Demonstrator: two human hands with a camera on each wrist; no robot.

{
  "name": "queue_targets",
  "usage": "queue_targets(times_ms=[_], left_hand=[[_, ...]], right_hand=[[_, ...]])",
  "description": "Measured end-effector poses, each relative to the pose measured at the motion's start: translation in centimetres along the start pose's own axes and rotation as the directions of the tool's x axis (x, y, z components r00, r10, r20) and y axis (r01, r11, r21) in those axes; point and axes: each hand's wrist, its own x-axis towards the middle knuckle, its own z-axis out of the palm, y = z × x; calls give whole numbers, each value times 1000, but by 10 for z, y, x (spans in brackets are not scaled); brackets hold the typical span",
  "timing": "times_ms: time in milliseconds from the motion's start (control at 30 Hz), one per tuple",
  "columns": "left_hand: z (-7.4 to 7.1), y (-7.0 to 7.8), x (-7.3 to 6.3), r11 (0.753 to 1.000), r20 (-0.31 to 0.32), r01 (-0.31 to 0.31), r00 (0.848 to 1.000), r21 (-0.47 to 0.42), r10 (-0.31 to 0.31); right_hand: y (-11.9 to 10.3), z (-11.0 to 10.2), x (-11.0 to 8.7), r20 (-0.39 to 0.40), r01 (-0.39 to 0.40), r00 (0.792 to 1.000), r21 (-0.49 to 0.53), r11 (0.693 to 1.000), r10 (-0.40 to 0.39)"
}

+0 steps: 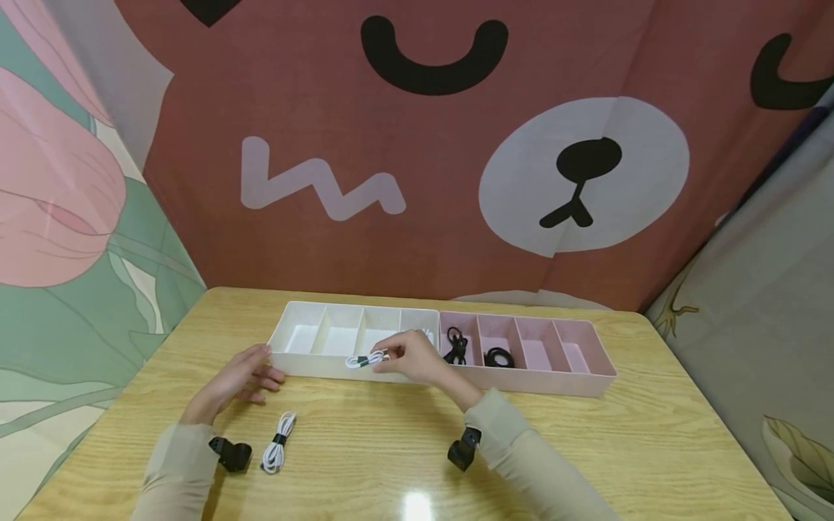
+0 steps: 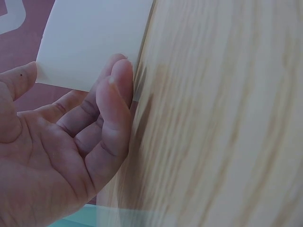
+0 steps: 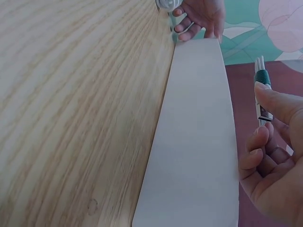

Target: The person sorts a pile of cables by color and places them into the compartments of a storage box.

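Right hand and left hand at two trays on a wooden table. The right hand pinches a tied white cable between thumb and fingers, above the rim and apart from the near wall of the white tray. The left hand, its fingers loosely bent and empty, lies at that tray's left end, thumb at the top corner; whether the fingers press on the wall cannot be told. Near and to the left, a second white cable rests on the tabletop. Dividers split the white tray into four compartments; the right hand partly covers the rightmost (something white shows inside, too hidden to identify). Adjoining on the right stands the pink tray, also four-part: its leftmost compartment holds a bundled black cable, the next a coiled black cable. Small black cameras sit at the left wrist and right wrist. A printed red-brown cloth hangs beyond the far edge; a floral cloth borders the left.
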Motion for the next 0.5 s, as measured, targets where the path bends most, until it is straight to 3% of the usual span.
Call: queue_targets(times_ms=[233, 500], left_hand=[[1, 1, -1, 1000, -7, 10, 1000, -3, -10], [1, 0, 0, 1000, -16, 17, 1000, -1, -17]], right_hand=[[5, -5, 4, -10, -42, 999, 16, 999, 42], [16, -6, 10, -40, -32, 999, 6, 999, 33]])
